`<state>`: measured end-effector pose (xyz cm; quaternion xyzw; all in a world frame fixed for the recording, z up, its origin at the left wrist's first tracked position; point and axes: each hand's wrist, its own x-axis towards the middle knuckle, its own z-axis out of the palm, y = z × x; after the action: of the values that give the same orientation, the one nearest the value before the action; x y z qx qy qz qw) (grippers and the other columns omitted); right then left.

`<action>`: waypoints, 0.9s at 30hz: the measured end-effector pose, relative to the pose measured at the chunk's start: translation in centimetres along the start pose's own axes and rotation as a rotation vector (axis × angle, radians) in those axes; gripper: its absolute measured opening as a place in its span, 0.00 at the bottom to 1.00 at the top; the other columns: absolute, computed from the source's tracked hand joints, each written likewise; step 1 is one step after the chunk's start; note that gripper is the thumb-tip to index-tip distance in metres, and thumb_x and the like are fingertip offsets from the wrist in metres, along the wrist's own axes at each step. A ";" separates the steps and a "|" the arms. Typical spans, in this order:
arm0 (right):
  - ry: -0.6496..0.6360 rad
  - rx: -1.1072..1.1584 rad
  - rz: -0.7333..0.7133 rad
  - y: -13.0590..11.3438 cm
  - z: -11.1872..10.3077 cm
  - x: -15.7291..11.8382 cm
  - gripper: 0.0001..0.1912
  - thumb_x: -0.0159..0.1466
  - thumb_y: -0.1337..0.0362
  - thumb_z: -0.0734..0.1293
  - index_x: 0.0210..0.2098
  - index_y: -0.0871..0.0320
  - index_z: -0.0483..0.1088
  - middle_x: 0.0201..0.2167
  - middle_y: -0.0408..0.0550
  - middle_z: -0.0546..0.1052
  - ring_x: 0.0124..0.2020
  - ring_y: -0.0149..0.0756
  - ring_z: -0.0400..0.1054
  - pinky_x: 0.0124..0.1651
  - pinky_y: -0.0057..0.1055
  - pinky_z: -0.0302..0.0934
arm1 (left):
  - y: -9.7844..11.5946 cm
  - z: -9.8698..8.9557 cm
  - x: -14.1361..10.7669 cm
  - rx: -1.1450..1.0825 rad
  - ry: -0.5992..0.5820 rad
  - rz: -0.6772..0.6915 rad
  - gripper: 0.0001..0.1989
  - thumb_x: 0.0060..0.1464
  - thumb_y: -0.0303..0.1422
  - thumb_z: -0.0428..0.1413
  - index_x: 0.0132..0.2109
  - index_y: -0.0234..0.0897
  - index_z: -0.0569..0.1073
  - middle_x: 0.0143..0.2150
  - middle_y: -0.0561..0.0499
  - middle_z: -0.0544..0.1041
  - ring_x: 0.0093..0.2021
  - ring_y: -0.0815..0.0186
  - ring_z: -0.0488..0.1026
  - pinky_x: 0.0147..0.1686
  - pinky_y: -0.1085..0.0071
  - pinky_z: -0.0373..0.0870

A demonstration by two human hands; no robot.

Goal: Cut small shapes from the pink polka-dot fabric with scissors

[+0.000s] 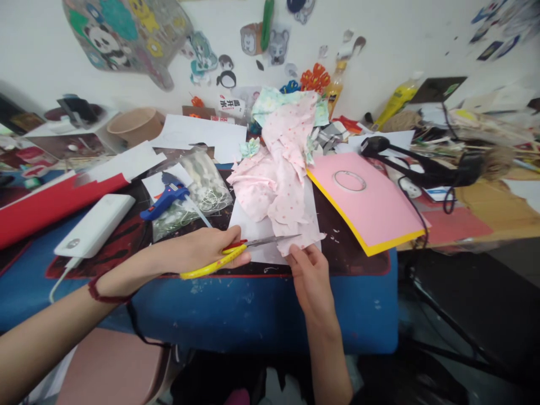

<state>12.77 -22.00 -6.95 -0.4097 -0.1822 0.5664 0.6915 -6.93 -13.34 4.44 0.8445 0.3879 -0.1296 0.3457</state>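
Observation:
My left hand (215, 246) is closed round the handles of yellow and red scissors (208, 268). Their blades point right and lie across a small piece of pink patterned cloth (291, 246). My right hand (310, 270) pinches the lower edge of that piece between thumb and fingers. Just beyond, a crumpled heap of pink dotted cloth (278, 174) lies on a white sheet (253, 233), with green patterned cloth (270, 104) at its far end. Whether the held piece is separate from the heap is hard to make out.
A blue glue gun (166, 197) rests on a clear plastic bag (202, 185) at left, beside a white power bank (95, 225). Right of the cloth lie a pink sheet with yellow edging (358, 208) and a black strap-like device (422, 166). The blue table edge (270, 315) is nearest me.

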 end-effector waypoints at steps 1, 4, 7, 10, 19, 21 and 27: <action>0.005 -0.004 0.000 0.0 0.0 0.0 0.17 0.60 0.62 0.75 0.48 0.54 0.78 0.48 0.48 0.83 0.52 0.37 0.77 0.61 0.39 0.66 | 0.1 0.1 0.0 -0.003 0.000 -0.002 0.20 0.65 0.52 0.46 0.36 0.41 0.55 0.27 0.55 0.68 0.26 0.69 0.63 0.27 0.72 0.57; 0.022 -0.013 0.003 0.1 0.1 0.0 0.16 0.58 0.62 0.76 0.46 0.55 0.79 0.46 0.48 0.84 0.50 0.37 0.77 0.61 0.40 0.67 | 0.2 0.2 0.4 0.013 0.004 -0.022 0.21 0.65 0.53 0.47 0.35 0.41 0.55 0.27 0.56 0.67 0.25 0.69 0.64 0.27 0.72 0.57; 0.032 -0.004 0.003 -0.1 0.2 0.0 0.16 0.58 0.62 0.76 0.46 0.55 0.79 0.47 0.48 0.84 0.49 0.37 0.77 0.62 0.41 0.67 | 0.2 0.3 0.9 0.034 0.023 -0.030 0.22 0.64 0.53 0.49 0.35 0.41 0.55 0.25 0.57 0.65 0.24 0.69 0.63 0.26 0.72 0.55; 0.031 0.002 0.012 -0.3 0.3 0.0 0.16 0.58 0.60 0.76 0.45 0.56 0.78 0.46 0.49 0.84 0.45 0.39 0.79 0.60 0.45 0.71 | -0.1 0.3 0.9 0.015 0.048 -0.014 0.22 0.64 0.53 0.49 0.34 0.40 0.57 0.25 0.57 0.64 0.25 0.70 0.62 0.26 0.72 0.55; 0.090 -0.087 0.029 -0.3 1.0 0.0 0.18 0.56 0.56 0.78 0.41 0.61 0.78 0.33 0.50 0.84 0.35 0.41 0.81 0.47 0.42 0.77 | 0.0 0.5 0.6 -0.038 0.041 -0.019 0.22 0.63 0.54 0.49 0.35 0.40 0.60 0.26 0.56 0.66 0.26 0.69 0.63 0.26 0.73 0.55; 0.090 -0.096 0.023 -0.2 1.0 -0.1 0.17 0.57 0.57 0.78 0.41 0.61 0.78 0.34 0.50 0.83 0.36 0.41 0.80 0.47 0.42 0.76 | 0.0 0.5 0.7 -0.041 0.053 -0.017 0.22 0.63 0.54 0.49 0.35 0.40 0.60 0.26 0.56 0.66 0.26 0.69 0.63 0.27 0.73 0.56; 0.064 -0.066 0.012 -0.1 0.9 -0.1 0.17 0.56 0.60 0.78 0.43 0.59 0.79 0.41 0.49 0.84 0.38 0.40 0.80 0.52 0.44 0.75 | 0.3 0.6 0.7 -0.045 0.055 -0.036 0.22 0.62 0.54 0.50 0.35 0.39 0.60 0.26 0.56 0.66 0.27 0.68 0.63 0.27 0.72 0.55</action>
<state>12.15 -21.75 -6.28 -0.4514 -0.1759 0.5508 0.6796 -6.20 -13.46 3.78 0.8325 0.4154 -0.1038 0.3516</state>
